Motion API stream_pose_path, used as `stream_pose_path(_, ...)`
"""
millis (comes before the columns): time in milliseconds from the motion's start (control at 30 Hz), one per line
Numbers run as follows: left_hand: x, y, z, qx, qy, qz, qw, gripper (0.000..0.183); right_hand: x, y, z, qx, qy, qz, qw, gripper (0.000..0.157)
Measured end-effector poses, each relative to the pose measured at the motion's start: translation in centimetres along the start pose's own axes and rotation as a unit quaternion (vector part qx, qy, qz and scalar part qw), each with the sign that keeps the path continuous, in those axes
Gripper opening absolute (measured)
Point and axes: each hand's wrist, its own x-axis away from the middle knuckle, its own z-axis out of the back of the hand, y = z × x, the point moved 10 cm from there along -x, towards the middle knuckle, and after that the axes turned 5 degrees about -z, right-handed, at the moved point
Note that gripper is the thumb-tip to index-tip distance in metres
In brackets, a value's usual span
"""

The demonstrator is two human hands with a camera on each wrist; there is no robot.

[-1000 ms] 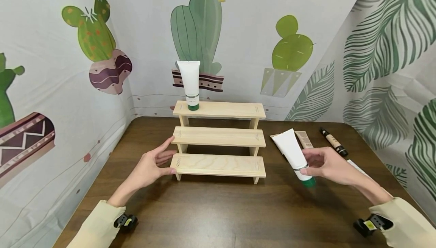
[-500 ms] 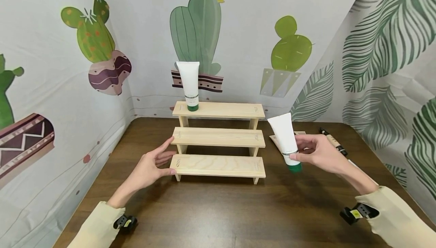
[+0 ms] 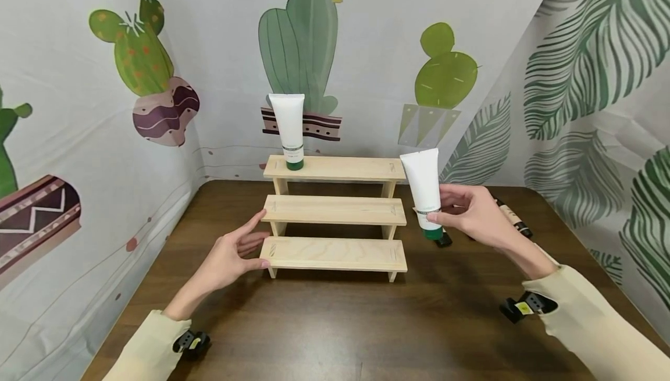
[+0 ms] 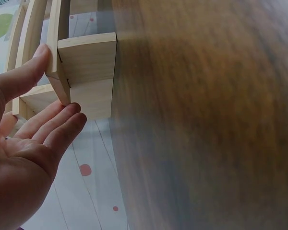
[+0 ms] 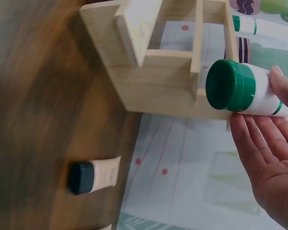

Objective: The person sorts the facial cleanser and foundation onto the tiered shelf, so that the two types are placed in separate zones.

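Observation:
My right hand [image 3: 473, 215] grips a white squeeze tube [image 3: 421, 180] near its green cap [image 5: 230, 85]. The tube is in the air, cap down and slightly tilted, at the right end of a three-step wooden display stand [image 3: 335, 211]. Another white tube with a green cap [image 3: 289, 125] stands upright on the top step, at its left end. My left hand [image 3: 227, 262] touches the stand's left side with fairly straight fingers, thumb at the lowest step and index finger at the middle one. The left wrist view shows those fingertips [image 4: 69, 109] against a board's end.
On the table to the right lies a beige tube with a black cap [image 5: 103, 175], mostly hidden by my right hand in the head view. A beige and black bottle [image 3: 512, 218] lies farther right. A cloth printed with cacti [image 3: 366, 67] hangs behind the table.
My right hand has raised the white tube and carried it left towards the stand, turning it more upright. My left hand has stayed at the stand.

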Motion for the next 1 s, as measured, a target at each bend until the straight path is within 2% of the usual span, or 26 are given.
stream_pose_path(633,0.0,0.0,0.0,-0.002,0.001,-0.001,1.0000,0.108,-5.3,-3.9,-2.5,-0.066,0.010,0.026,0.997,0.053)
stream_pose_path(1000,0.0,0.1,0.1,-0.008,0.002,0.004,1.0000,0.108,-8.3,-6.6,-4.0,-0.093,0.020,0.062,0.993,0.051)
